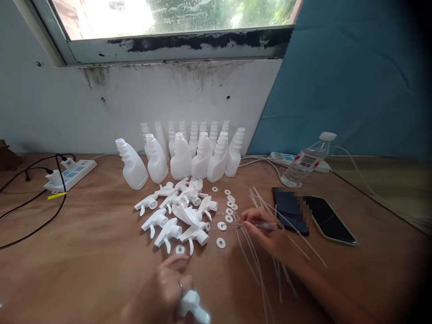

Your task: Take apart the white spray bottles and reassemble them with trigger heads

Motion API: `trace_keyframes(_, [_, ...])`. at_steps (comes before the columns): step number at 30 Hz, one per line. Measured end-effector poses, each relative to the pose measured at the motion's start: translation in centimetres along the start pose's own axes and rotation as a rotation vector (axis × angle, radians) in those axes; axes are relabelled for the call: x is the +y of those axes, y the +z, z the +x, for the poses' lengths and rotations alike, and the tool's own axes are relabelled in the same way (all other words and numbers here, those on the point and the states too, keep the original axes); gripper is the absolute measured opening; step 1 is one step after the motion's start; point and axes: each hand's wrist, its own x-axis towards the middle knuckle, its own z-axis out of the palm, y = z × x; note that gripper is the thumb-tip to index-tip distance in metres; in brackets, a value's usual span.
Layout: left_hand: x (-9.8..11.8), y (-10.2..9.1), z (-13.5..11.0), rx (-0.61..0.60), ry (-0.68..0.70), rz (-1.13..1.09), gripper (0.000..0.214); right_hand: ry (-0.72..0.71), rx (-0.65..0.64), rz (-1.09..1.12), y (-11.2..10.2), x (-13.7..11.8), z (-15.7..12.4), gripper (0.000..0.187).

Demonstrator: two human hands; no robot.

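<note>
My left hand (170, 281) is curled round a white trigger spray head (193, 303) at the bottom edge; its index finger reaches toward a white ring washer (180, 249). In my right hand (261, 231) is a thin-shafted tool with a clear handle (268, 224), perhaps a screwdriver. The tool's tip lies at another flat washer (222, 226), and I cannot tell whether it touches. More washers (229, 211) lie in a loose column beyond. Between the hands and the bottles is a pile of white trigger spray heads (187, 216). Thin white dip tubes (258, 265) lie under my right forearm.
White spray bottles (180, 157) stand in rows by the wall. At right are a dark phone (290, 211), a second phone (330, 220) and a tilted-looking clear water bottle (305, 162). A power strip (76, 175) with black cables lies at left.
</note>
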Motion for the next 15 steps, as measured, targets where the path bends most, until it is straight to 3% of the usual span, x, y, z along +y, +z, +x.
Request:
trace_keyframes(5, [0.6,-0.9,-0.6,0.017,-0.132,0.040,0.014,0.086,-0.101,-0.078,1.6,-0.8,-0.4,0.015])
trace_keyframes(8, [1.1,-0.7,-0.5,0.002,-0.244,-0.120,0.013,0.074,-0.124,-0.079,2.1,-0.3,-0.5,0.017])
trace_keyframes(12, [1.3,1.5,-0.4,0.019,-0.445,-0.496,0.008,0.077,-0.149,-0.065,2.6,0.4,-0.5,0.017])
trace_keyframes(15, [1.7,3.3,0.4,-0.048,-0.459,-0.599,0.012,0.025,-0.178,-0.102,2.7,0.5,-0.4,0.015])
